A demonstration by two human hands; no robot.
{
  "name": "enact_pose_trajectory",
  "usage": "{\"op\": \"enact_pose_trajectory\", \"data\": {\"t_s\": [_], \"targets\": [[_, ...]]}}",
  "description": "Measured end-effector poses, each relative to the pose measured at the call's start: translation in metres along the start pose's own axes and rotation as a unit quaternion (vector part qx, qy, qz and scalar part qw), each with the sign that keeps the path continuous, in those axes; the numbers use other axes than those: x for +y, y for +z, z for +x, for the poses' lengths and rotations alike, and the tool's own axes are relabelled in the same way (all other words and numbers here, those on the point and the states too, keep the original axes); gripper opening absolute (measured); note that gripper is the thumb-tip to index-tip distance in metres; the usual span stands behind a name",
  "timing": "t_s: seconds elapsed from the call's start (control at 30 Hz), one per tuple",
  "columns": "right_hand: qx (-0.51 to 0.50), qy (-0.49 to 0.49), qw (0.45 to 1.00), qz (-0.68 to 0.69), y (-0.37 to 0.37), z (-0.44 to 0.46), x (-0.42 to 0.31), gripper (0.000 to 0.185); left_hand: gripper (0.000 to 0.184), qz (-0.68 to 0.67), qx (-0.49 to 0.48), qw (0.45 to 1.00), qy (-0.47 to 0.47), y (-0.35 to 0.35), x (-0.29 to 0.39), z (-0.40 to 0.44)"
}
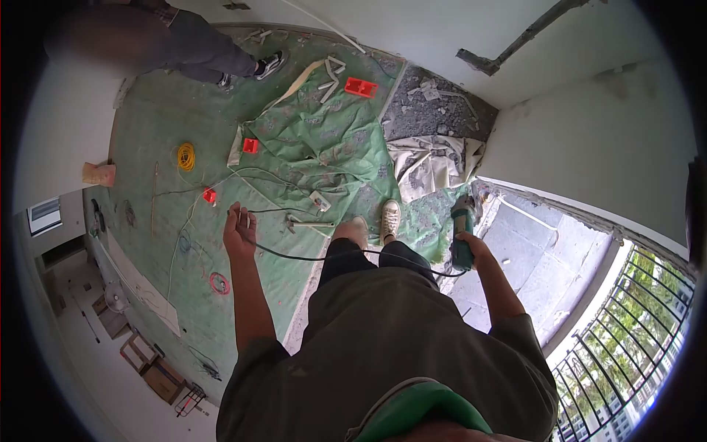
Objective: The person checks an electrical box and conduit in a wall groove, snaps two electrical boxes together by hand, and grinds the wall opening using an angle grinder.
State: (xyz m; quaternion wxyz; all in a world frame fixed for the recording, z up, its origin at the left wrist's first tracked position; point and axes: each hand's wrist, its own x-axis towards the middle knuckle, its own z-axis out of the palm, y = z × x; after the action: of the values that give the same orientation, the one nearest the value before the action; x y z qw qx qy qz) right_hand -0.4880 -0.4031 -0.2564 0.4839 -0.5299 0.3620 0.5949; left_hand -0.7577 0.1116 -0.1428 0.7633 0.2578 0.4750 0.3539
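My right hand (476,248) is wrapped around the green body of a power tool (462,228), which looks like an angle grinder. Its dark head points away from me, near a strip of rubble at the floor's edge. From the tool's rear end a black power cord (309,258) sags across in front of my legs to my left hand (239,228). The fingers of that hand are closed on the cord, raised over the green floor covering. Beyond it lies a white power strip (320,200) with cables around it.
Red boxes (361,88), a yellow cable coil (186,157) and a red coil (219,283) lie on the green floor sheet (147,214). Rubble (434,107) and a crumpled pale cloth (427,166) are ahead right. Another person (210,51) stands far left. A barred window (626,339) is right.
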Motion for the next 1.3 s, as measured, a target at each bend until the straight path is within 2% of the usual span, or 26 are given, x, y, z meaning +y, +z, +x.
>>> {"op": "enact_pose_trajectory", "data": {"t_s": [0.17, 0.27, 0.33, 0.4, 0.43, 0.47, 0.5, 0.57, 0.6, 0.67, 0.7, 0.77, 0.83, 0.9, 0.97, 1.03, 1.07, 1.13, 1.17, 1.2, 1.27, 1.3], "targets": [[-0.054, -0.065, 0.994, 0.069, 0.058, -0.013, -0.059, 0.030, 0.021, 0.045, 0.012, 0.999, -0.004, -0.012, 0.015, 0.051], [-0.230, -0.085, 0.947, 0.208, 0.089, -0.005, -0.092, 0.033, 0.015, -0.023, 0.008, 1.000, 0.013, -0.024, 0.044, 0.107], [-0.203, -0.057, 0.915, 0.345, 0.122, -0.010, -0.116, 0.033, 0.014, -0.057, 0.042, 0.997, 0.000, -0.057, 0.064, 0.161], [-0.189, -0.071, 0.907, 0.370, 0.141, 0.001, -0.128, 0.033, 0.013, -0.088, 0.071, 0.993, -0.013, -0.065, 0.055, 0.198], [-0.180, -0.083, 0.901, 0.385, 0.147, 0.006, -0.140, 0.034, 0.013, -0.070, 0.133, 0.989, 0.017, -0.062, 0.046, 0.214], [-0.179, -0.087, 0.901, 0.385, 0.149, 0.013, -0.149, 0.034, 0.014, -0.052, 0.196, 0.978, 0.048, -0.061, 0.036, 0.229], [-0.178, -0.085, 0.915, 0.351, 0.151, 0.021, -0.153, 0.033, 0.014, -0.053, 0.197, 0.978, 0.046, -0.074, 0.020, 0.249], [-0.177, -0.079, 0.933, 0.303, 0.154, 0.032, -0.162, 0.032, 0.024, -0.049, 0.168, 0.983, -0.052, -0.099, -0.006, 0.289], [-0.173, -0.075, 0.933, 0.306, 0.155, 0.035, -0.166, 0.032, 0.024, -0.046, 0.171, 0.983, -0.055, -0.082, -0.010, 0.286], [-0.185, -0.074, 0.947, 0.250, 0.153, 0.041, -0.177, 0.033, 0.029, 0.026, 0.320, 0.945, -0.056, -0.005, -0.039, 0.256], [-0.182, -0.073, 0.948, 0.252, 0.153, 0.045, -0.182, 0.033, 0.029, 0.029, 0.321, 0.945, -0.058, 0.019, -0.056, 0.250], [-0.101, -0.100, 0.964, 0.226, 0.155, 0.057, -0.188, 0.031, 0.045, 0.192, 0.337, 0.922, -0.008, 0.054, -0.086, 0.239], [-0.039, -0.093, 0.974, 0.201, 0.153, 0.076, -0.192, 0.029, 0.064, 0.296, 0.196, 0.935, -0.012, 0.058, -0.128, 0.239], [-0.017, -0.108, 0.978, 0.178, 0.151, 0.090, -0.198, 0.028, 0.076, 0.391, 0.070, 0.917, -0.028, 0.099, -0.163, 0.214], [0.000, -0.159, 0.975, 0.155, 0.144, 0.109, -0.203, 0.024, 0.067, 0.466, -0.025, 0.882, -0.067, 0.141, -0.201, 0.184], [0.005, -0.159, 0.978, 0.139, 0.142, 0.113, -0.216, 0.023, 0.054, 0.500, -0.145, 0.848, -0.093, 0.164, -0.247, 0.161], [0.015, -0.165, 0.979, 0.117, 0.139, 0.115, -0.222, 0.022, 0.050, 0.513, -0.209, 0.830, -0.065, 0.164, -0.278, 0.153], [0.029, -0.152, 0.979, 0.131, 0.131, 0.126, -0.231, 0.022, 0.043, 0.531, -0.298, 0.793, -0.038, 0.216, -0.302, 0.115], [0.027, -0.152, 0.981, 0.121, 0.125, 0.136, -0.234, 0.022, 0.043, 0.517, -0.331, 0.788, -0.049, 0.224, -0.322, 0.103], [0.024, -0.153, 0.982, 0.109, 0.117, 0.143, -0.238, 0.023, 0.039, 0.534, -0.370, 0.760, -0.026, 0.241, -0.333, 0.092], [0.023, -0.139, 0.985, 0.103, 0.103, 0.150, -0.250, 0.024, 0.035, 0.557, -0.374, 0.732, -0.117, 0.270, -0.354, 0.072], [0.029, -0.167, 0.981, 0.100, 0.097, 0.152, -0.257, 0.025, 0.034, 0.569, -0.375, 0.719, -0.136, 0.299, -0.355, 0.065]]}}
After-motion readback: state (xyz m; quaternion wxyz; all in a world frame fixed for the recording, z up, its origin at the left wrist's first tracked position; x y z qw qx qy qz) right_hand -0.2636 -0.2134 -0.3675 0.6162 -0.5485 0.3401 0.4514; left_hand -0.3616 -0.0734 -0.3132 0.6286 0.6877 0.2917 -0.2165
